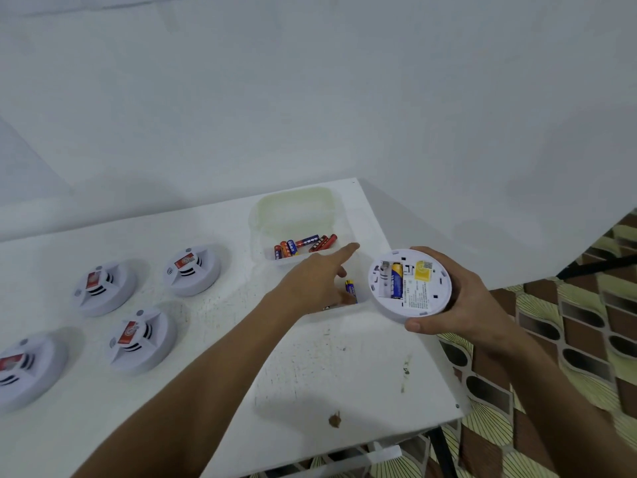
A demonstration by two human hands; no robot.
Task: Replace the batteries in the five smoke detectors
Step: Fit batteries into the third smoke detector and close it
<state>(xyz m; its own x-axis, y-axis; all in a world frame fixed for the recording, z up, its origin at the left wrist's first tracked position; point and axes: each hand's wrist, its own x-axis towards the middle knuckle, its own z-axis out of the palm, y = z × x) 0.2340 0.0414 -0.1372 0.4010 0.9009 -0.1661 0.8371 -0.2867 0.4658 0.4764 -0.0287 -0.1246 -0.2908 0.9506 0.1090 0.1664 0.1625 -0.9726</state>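
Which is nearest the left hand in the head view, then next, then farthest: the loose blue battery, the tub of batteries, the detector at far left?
1. Loose blue battery: right beside the left hand, at its fingers.
2. Tub of batteries: just beyond the pointing fingertip, at the table's back.
3. Far-left detector: across the table, at the picture's left edge.

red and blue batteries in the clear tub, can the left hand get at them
Probably yes: the left hand hovers beside the clear plastic tub, whose top is open, and nothing covers the red and blue batteries.
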